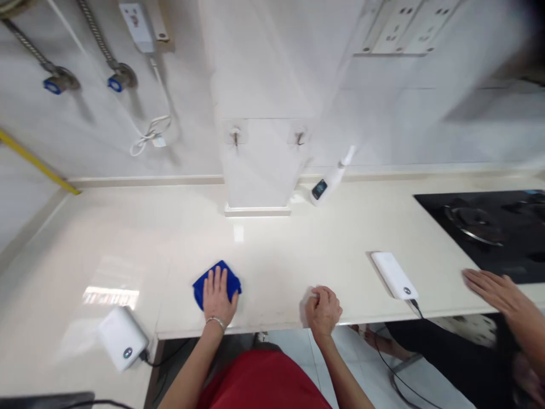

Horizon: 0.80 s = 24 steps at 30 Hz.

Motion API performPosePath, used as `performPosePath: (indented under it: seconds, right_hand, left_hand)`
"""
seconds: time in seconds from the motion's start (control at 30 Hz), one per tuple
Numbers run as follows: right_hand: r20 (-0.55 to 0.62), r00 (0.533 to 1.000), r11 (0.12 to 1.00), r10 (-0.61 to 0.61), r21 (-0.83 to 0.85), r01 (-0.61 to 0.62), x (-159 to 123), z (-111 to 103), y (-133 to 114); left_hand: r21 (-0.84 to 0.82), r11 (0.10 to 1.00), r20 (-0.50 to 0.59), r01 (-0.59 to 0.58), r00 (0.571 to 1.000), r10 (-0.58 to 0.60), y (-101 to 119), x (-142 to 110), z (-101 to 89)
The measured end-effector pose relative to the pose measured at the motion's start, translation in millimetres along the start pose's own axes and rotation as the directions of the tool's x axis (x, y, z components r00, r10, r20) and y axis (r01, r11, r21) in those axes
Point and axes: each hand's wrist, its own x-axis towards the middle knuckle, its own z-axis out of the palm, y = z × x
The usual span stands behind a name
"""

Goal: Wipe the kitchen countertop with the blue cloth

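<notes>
My left hand (218,296) lies flat on a folded blue cloth (231,280) near the front edge of the white countertop (272,255). Its fingers are stretched out and point away from me; the palm covers part of the cloth. Farther right, my right hand (324,311) rests at the counter's front edge with the fingers curled into a loose fist. Nothing shows in that fist. Bare counter surface lies between the two hands.
White power banks with cables lie left (123,338) and right (394,275). A white spray bottle (327,186) stands by the wall. A black gas hob (494,233) is at right, beside another person's hand (498,292). A wall pillar (264,165) juts out mid-counter.
</notes>
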Motion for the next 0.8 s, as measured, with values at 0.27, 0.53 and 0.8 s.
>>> performPosePath:
  seconds: [0.27, 0.53, 0.8]
  right_hand:
    - [0.108, 0.993, 0.999, -0.043, -0.010, 0.045, 0.6, -1.6, 14.0]
    - [0.239, 0.879, 0.886, -0.413, 0.328, 0.328, -14.1, 24.6, -70.3]
    - [0.256, 0.846, 0.841, -0.468, 0.423, 0.338, -22.3, 29.6, -100.2]
  left_hand:
    - [-0.084, 0.991, 0.158, -0.104, 0.981, 0.116, 12.3, -32.4, -5.7]
    - [-0.207, 0.957, 0.154, -0.202, 0.959, 0.236, -1.5, -52.5, -4.2]
    - [-0.164, 0.937, 0.111, -0.308, 0.938, 0.328, -13.4, -39.2, -7.6]
